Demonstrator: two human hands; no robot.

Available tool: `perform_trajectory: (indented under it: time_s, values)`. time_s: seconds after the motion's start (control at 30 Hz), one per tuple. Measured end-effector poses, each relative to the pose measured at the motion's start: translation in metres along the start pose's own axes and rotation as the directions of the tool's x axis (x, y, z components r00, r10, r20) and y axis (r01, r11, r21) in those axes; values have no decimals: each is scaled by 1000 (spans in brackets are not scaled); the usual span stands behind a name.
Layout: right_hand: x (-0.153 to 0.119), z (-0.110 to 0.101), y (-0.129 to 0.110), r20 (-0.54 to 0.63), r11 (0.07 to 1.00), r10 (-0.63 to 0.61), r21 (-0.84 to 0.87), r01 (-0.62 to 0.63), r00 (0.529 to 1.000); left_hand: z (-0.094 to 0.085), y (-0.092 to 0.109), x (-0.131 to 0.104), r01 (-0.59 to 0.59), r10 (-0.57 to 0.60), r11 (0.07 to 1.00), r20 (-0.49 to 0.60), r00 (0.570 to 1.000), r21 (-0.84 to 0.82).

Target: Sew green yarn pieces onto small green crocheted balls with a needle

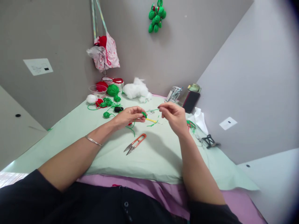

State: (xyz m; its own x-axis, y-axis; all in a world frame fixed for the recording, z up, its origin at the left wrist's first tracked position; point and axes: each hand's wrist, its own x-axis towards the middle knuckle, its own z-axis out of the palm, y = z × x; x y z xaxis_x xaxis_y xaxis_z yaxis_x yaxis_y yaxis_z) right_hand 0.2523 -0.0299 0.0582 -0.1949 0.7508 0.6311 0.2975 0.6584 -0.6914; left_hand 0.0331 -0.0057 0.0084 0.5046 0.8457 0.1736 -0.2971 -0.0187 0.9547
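My left hand (132,116) pinches a small green crocheted piece (144,114) between thumb and fingers. A strand of green yarn (152,110) stretches from that piece towards my right hand (172,116), whose thumb and forefinger are closed on its end; whether a needle is there too is hard to make out. Just below the left fingertips is a yellow-handled crochet hook (151,120), its metal tip pointing right. Orange thread snips (135,144) lie on the pale green cloth nearer to me, blades towards the lower left.
At the back left are green yarn balls (113,90), red yarn (102,86) and a black spool (118,109). White stuffing (137,89) sits by the wall. A phone (191,101), white tissue (200,120) and black claw clip (211,141) are on the right. A yarn bag (112,51) hangs above.
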Motion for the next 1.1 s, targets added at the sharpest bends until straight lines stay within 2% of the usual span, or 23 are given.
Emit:
perform_trajectory:
  time_s: [0.1,0.27,0.67,1.1]
  values:
    - [-3,5,-1,64,947,-139,-283,151,988,-1,1,-1,-4,5,1000,30,1000,-12]
    - [-5,6,1,159,865,-173,-447,227,972,1,4,-2,26,-26,1000,19,999,-7]
    - [-6,9,3,217,813,-187,-513,274,958,1,3,-2,34,-35,999,16,999,23]
    - [-6,9,3,231,841,-187,-464,277,955,4,6,-4,53,-53,999,37,998,2]
